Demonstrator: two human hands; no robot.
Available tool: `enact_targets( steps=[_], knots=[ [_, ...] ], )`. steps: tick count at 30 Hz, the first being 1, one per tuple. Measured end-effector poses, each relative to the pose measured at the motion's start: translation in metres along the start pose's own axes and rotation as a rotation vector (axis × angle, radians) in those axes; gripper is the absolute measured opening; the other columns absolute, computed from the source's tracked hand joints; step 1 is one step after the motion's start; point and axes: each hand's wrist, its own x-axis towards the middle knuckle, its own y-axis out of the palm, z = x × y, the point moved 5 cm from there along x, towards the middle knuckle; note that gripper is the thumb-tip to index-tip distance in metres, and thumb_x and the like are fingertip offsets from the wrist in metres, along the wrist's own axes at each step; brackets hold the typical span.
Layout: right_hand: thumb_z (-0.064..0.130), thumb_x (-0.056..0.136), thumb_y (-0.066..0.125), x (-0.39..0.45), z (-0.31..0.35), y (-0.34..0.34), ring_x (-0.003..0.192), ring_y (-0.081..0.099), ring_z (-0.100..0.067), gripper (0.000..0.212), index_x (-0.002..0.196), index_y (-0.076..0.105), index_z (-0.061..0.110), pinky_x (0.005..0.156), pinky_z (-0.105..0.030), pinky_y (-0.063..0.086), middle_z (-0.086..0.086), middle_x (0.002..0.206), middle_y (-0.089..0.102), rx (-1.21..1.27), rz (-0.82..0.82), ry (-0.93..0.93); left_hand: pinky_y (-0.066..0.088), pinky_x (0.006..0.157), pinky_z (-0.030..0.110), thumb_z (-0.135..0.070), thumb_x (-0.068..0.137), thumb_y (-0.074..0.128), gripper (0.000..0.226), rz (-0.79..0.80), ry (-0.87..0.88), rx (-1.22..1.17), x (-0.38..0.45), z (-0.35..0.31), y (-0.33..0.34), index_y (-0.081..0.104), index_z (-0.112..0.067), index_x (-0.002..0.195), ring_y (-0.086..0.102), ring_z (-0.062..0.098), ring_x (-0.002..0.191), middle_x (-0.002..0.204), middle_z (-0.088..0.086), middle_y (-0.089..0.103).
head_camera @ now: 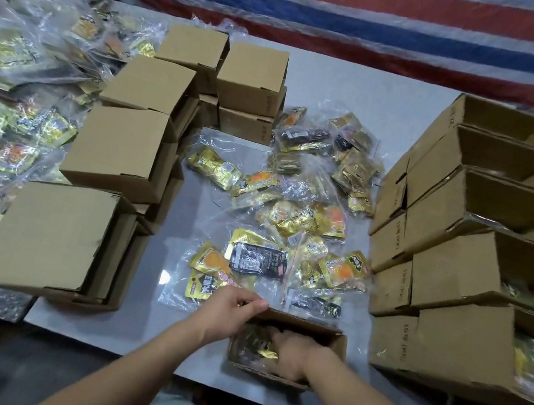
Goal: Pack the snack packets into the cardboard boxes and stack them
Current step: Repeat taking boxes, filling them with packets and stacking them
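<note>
We are pressing a bag of snack packets [260, 343] down into the open cardboard box [334, 346] at the near edge of the table [355, 87]. Our right hand [291, 351] is inside the box, on top of the packets; how its fingers are lying we cannot tell, since the back of the hand is hiding them. Our left hand [232, 308] is holding the box's far-left rim, fingers curled over the edge to steady it.

To do this well, we are probably wanting to push flat and evenly, working the bag into the corners so nothing is bulging above the rim (a proud packet would be stopping the flaps from closing and the stack from sitting level). The left hand is best kept bracing the wall, because thin corrugated card bows outward under pressure.

The packets are looking like crinkled gold foil with orange and black print, gathered in clear, glossy plastic bags that are slippery and springy. More loose bags [291, 213] are lying just beyond the box. Closed boxes [121, 146], matte brown and sharp-edged, are standing stacked at left; open boxes [479, 255], some already showing packets inside, are stacked at right.
</note>
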Motion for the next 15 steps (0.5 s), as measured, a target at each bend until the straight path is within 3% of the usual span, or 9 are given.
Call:
enact_targets(
  steps=[5,8,10,13,15],
  knots=[
    [0.044,0.091,0.066,-0.027,0.003,-0.029,0.130,0.051,-0.019,0.065,0.148,0.044,0.019,0.109,-0.030,0.040,-0.001,0.146,0.053,0.344,-0.133,-0.102,0.048,0.066,0.010,-0.037,0.095,0.063,0.020,-0.019,0.006,-0.068,-0.002,0.000,-0.003,0.079,-0.025,0.091,0.067,-0.001,0.076,0.080,-0.017,0.074],
    [0.035,0.097,0.059,-0.039,-0.003,-0.040,0.116,0.058,-0.019,0.033,0.127,0.064,0.021,0.099,-0.027,0.043,-0.001,0.131,0.063,0.301,-0.201,-0.085,0.047,0.064,0.011,-0.037,0.095,0.063,0.020,-0.008,0.007,-0.054,-0.001,-0.003,-0.001,0.079,-0.026,0.090,0.067,-0.001,0.075,0.078,-0.018,0.074],
    [0.033,0.100,0.052,-0.038,-0.002,-0.035,0.108,0.059,-0.022,0.025,0.111,0.069,0.018,0.089,-0.028,0.043,-0.007,0.122,0.067,0.242,-0.133,-0.044,0.045,0.063,0.010,-0.036,0.095,0.063,0.020,-0.009,0.010,-0.054,0.001,-0.003,0.000,0.079,-0.024,0.092,0.065,-0.005,0.073,0.077,-0.021,0.073],
    [0.038,0.106,0.036,-0.029,0.013,-0.017,0.132,0.048,-0.028,0.044,0.141,0.051,0.015,0.106,-0.032,0.034,-0.012,0.147,0.050,0.227,0.061,-0.012,0.044,0.064,0.008,-0.037,0.094,0.064,0.020,-0.012,0.016,-0.041,0.001,-0.001,0.004,0.079,-0.023,0.093,0.065,-0.008,0.075,0.077,-0.023,0.072],
    [0.034,0.107,0.031,-0.018,0.021,-0.013,0.138,0.042,-0.027,0.047,0.148,0.042,0.015,0.108,-0.030,0.030,-0.011,0.154,0.042,0.278,0.111,0.002,0.044,0.066,0.009,-0.037,0.093,0.065,0.022,-0.021,0.026,-0.036,0.001,0.000,0.005,0.079,-0.021,0.096,0.065,-0.009,0.076,0.078,-0.025,0.072]
  ],
)
